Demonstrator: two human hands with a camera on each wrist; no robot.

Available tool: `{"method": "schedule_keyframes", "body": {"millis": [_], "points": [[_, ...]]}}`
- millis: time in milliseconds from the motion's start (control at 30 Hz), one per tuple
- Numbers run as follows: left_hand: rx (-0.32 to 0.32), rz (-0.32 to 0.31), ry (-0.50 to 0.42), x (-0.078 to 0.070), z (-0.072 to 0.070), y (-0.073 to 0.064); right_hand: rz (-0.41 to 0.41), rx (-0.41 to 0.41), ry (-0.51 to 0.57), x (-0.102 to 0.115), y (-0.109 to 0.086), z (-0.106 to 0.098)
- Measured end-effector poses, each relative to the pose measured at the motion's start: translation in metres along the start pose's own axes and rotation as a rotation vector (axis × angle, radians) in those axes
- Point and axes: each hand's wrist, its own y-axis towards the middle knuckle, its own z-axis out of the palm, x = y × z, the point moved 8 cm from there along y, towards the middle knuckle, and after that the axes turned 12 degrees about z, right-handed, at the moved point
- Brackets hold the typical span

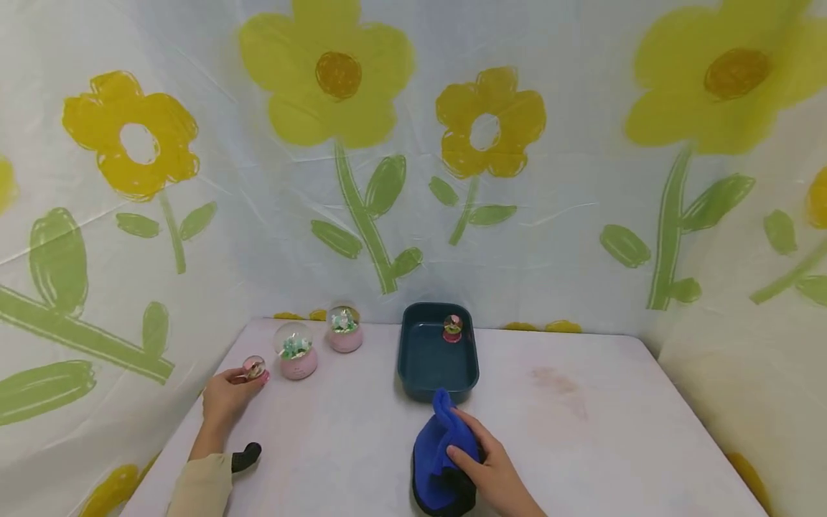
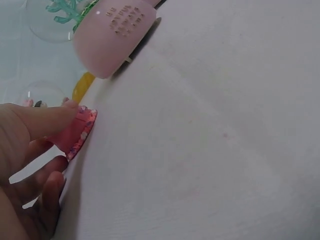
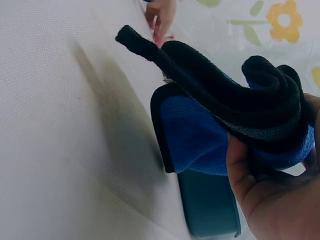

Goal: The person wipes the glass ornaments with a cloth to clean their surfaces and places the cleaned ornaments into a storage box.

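At the table's left side my left hand [image 1: 226,398] grips a small snow globe [image 1: 254,367] by its pink base, thumb on one side and fingers on the other. The left wrist view shows that pink base [image 2: 80,132] close over the white tabletop. My right hand [image 1: 487,459] holds a folded cloth [image 1: 446,445], blue on one face and black on the other, above the table in front of the dark teal tray [image 1: 426,359]. In the right wrist view the black side of the cloth [image 3: 225,95] faces up, bunched between thumb and fingers.
Two larger snow globes with pink bases, a nearer one [image 1: 298,366] and a farther one [image 1: 345,339], stand right of my left hand. Another small snow globe [image 1: 453,330] sits inside the tray. A faint brownish stain [image 1: 554,380] marks the tabletop [image 1: 581,445] on the right.
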Motion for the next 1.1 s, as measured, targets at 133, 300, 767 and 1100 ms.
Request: {"method": "schedule_keyframes", "body": {"millis": [133, 300, 767, 1100], "points": [[-0.007, -0.019, 0.042, 0.000, 0.004, 0.005, -0.015, -0.010, -0.002, 0.002, -0.001, -0.004], [0.016, -0.041, 0.062, 0.007, 0.003, 0.003, -0.009, 0.020, -0.002, 0.002, 0.000, -0.001], [-0.046, -0.027, -0.024, -0.001, 0.002, 0.006, 0.009, 0.039, 0.037, 0.007, 0.004, -0.006], [0.035, 0.110, -0.023, -0.025, -0.012, -0.007, 0.011, 0.035, 0.084, 0.009, 0.003, -0.016]]}}
